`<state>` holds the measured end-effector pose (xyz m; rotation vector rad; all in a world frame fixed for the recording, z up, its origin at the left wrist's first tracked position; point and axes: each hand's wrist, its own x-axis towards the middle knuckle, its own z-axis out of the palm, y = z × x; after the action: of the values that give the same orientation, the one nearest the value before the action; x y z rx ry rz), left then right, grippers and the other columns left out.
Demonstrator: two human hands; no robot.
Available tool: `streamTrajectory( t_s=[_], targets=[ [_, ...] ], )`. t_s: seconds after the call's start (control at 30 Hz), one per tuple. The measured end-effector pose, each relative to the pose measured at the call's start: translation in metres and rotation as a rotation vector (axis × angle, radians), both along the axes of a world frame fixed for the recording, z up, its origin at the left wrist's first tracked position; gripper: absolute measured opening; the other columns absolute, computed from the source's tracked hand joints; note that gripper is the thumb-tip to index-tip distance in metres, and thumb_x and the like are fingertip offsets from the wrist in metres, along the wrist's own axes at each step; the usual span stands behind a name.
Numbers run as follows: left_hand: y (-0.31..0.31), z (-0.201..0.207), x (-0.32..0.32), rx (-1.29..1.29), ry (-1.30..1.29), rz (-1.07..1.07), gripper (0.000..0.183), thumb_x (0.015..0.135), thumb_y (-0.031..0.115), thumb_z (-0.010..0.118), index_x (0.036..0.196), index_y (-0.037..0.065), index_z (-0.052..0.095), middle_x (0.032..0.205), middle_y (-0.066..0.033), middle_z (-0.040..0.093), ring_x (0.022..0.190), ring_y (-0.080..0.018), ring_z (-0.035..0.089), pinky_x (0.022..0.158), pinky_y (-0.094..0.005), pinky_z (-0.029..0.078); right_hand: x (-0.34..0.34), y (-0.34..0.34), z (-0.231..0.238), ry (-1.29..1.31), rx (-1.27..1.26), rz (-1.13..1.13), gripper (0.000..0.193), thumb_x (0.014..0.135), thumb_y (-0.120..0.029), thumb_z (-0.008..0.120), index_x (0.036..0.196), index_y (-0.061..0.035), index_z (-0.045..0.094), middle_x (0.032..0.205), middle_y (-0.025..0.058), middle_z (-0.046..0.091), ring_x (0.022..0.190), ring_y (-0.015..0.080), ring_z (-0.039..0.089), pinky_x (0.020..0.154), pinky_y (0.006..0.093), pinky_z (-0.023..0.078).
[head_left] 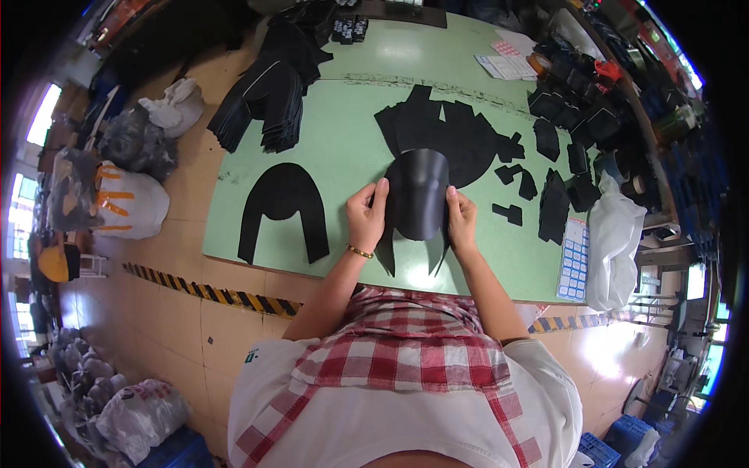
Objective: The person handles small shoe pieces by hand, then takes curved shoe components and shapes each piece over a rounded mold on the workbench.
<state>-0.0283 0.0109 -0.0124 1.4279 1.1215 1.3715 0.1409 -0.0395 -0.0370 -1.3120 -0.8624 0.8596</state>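
Between my two hands, over the near part of the green table (351,132), I hold a smooth black U-shaped piece (419,195) that looks like a shoe upper. Its middle is bowed and shiny, and two pointed legs hang below. My left hand (367,214) pinches its left edge, thumb up. At the right edge my right hand (462,220) grips it the same way. Flat on the table to the left lies another black U-shaped piece (285,191). Just beyond my hands is a spread of overlapping black pieces (460,140).
A thick stack of black U-shaped pieces (269,101) sits at the far left of the table. Small black cut pieces (552,207) lie to the right, beside a blue-and-white card (573,261) and a white plastic bag (615,242). Striped tape (211,292) marks the floor.
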Motion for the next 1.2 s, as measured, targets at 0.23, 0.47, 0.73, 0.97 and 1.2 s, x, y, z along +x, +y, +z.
streamTrajectory(
  t_s=[0.23, 0.47, 0.73, 0.97, 1.2],
  targets=[
    [0.002, 0.029, -0.031, -0.094, -0.049, -0.265, 0.041, 0.097, 0.028, 0.048, 0.066, 0.004, 0.039, 0.06, 0.0067, 0.03, 0.057, -0.003, 0.026, 0.048, -0.0252, 0.023, 0.006, -0.008, 0.014, 0.045, -0.052, 0.029, 0.044, 0.097, -0.034, 0.049, 0.073, 0.0, 0.061, 0.064, -0.0068, 0.049, 0.06, 0.0031, 0.037, 0.053, 0.0216, 0.03],
    [-0.002, 0.079, -0.071, 0.012, 0.187, -0.095, 0.025, 0.093, 0.02, 0.055, 0.076, 0.001, 0.055, 0.06, 0.0068, 0.039, 0.057, -0.0007, 0.032, 0.048, -0.0216, 0.027, -0.002, -0.011, 0.066, -0.134, 0.013, 0.136, 0.04, 0.098, -0.031, 0.047, 0.075, -0.0001, 0.06, 0.067, -0.0036, 0.054, 0.062, 0.0023, 0.044, 0.056, 0.0198, 0.036],
    [0.104, -0.013, -0.247, 0.024, 0.64, 0.042, 0.03, 0.09, 0.026, 0.059, 0.086, -0.003, 0.06, 0.061, -0.0042, 0.054, 0.057, -0.0161, 0.051, 0.055, -0.0289, 0.04, 0.107, 0.093, 0.017, -1.28, 0.138, 0.324, 0.04, 0.083, -0.027, 0.066, 0.118, -0.0094, 0.055, 0.119, 0.0118, 0.058, 0.111, 0.0306, 0.053, 0.092, 0.0386, 0.043],
    [0.095, -0.049, -0.257, 0.134, 0.995, 0.297, 0.031, 0.085, 0.025, 0.062, 0.107, 0.003, 0.06, 0.094, -0.0176, 0.059, 0.082, -0.0315, 0.058, 0.078, -0.0375, 0.046, 0.124, 0.108, -0.007, -1.895, 0.166, 0.459, 0.045, 0.09, -0.034, 0.052, 0.122, -0.0025, 0.05, 0.127, 0.0133, 0.053, 0.112, 0.0312, 0.053, 0.091, 0.0358, 0.045],
    [0.076, -0.04, -0.221, -0.052, 1.078, 0.245, 0.038, 0.083, 0.021, 0.064, 0.117, 0.005, 0.056, 0.11, -0.0177, 0.054, 0.102, -0.0343, 0.051, 0.092, -0.0417, 0.041, 0.129, 0.146, 0.043, -1.043, 0.201, 0.222, 0.021, 0.09, -0.015, 0.05, 0.102, 0.0004, 0.057, 0.082, 0.0186, 0.065, 0.081, 0.0335, 0.063, 0.073, 0.0419, 0.049]
  ],
)
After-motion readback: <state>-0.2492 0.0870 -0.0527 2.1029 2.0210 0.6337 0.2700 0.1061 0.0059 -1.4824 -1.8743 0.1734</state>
